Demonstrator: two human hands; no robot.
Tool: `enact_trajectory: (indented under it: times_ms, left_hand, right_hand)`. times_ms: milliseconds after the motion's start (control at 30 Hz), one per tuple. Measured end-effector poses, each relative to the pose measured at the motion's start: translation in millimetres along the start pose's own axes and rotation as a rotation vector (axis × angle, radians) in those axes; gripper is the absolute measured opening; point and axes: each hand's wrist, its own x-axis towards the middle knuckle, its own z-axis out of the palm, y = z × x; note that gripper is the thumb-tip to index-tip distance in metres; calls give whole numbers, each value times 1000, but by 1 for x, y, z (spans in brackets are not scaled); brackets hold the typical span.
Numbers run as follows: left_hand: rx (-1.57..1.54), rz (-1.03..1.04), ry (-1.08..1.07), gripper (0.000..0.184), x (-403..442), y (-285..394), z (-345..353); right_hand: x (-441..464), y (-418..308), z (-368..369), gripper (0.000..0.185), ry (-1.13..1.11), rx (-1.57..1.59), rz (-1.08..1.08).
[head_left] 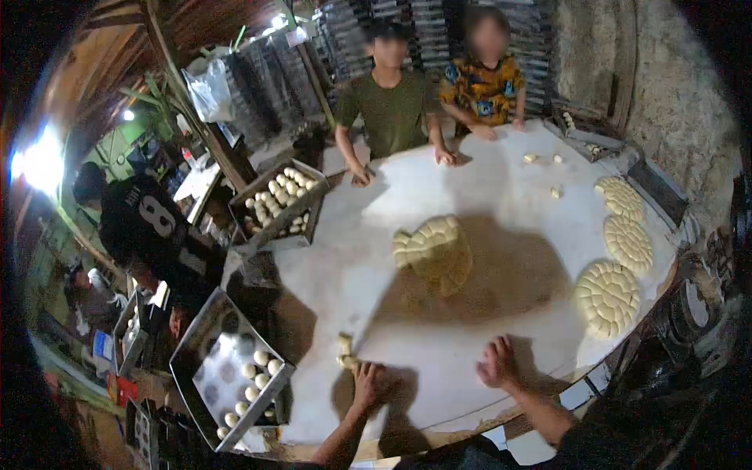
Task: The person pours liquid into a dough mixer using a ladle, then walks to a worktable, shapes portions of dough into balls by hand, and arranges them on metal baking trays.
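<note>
My left hand (369,385) is low over the white table near its front edge. Its fingers are curled and closed at the lower end of a small piece of dough (345,351), which sticks out past the fingertips. My right hand (498,363) is farther right, just above or on the tabletop, with its fingers apart and slightly bent, holding nothing. Beyond both hands, a large dough slab (435,249) cut into segments lies mid-table, partly in shadow. On the left, a tilted metal tray (205,374) holds several round dough balls (254,376).
Scored dough rounds (608,299) line the right side of the table (439,376). Small dough scraps (556,192) lie toward the back. Another tray (313,205) of dough balls stands at the back left. Two people (392,110) stand across the table; a person in black (157,227) bends at left.
</note>
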Motion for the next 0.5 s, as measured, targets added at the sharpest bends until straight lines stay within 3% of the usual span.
enact_trajectory:
  times_ms: [33, 133, 167, 200, 233, 300, 333, 400, 433, 467, 500]
  left_hand:
    - [12, 1, -2, 68, 15, 43, -9]
    - [-199, -142, -106, 61, 5, 99, 18]
    - [15, -58, -13, 49, -34, 44, 92]
    - [10, -26, -32, 46, -54, 47, 93]
    - [182, 118, -203, 45, -76, 46, 73]
    - [187, 162, -135, 37, -67, 13, 44]
    - [188, 210, -79, 29, -64, -5, 29]
    - [147, 220, 53, 23, -36, 3, -3]
    - [101, 185, 132, 22, -15, 25, -24]
    - [21, 59, 209, 20, 8, 32, -18]
    - [185, 92, 144, 21, 24, 19, 2]
  right_hand:
    - [17, -7, 15, 31, 118, -117, -104]
    - [13, -62, 10, 22, -85, -16, -106]
    - [11, -89, -26, 19, -252, 51, -43]
    - [5, -81, -30, 17, -253, 46, -218]
    - [-16, -46, -7, 16, -206, 97, -339]
    - [-58, 25, 41, 14, -113, 180, -587]
    - [-66, 62, 51, 12, -387, 596, -73]
    - [-51, 70, 47, 11, -652, 978, 483]
    - [-3, 44, 26, 12, -270, 525, 51]
    - [19, 24, 22, 13, -109, 307, -182]
    - [41, 4, 19, 14, 106, 58, -368]
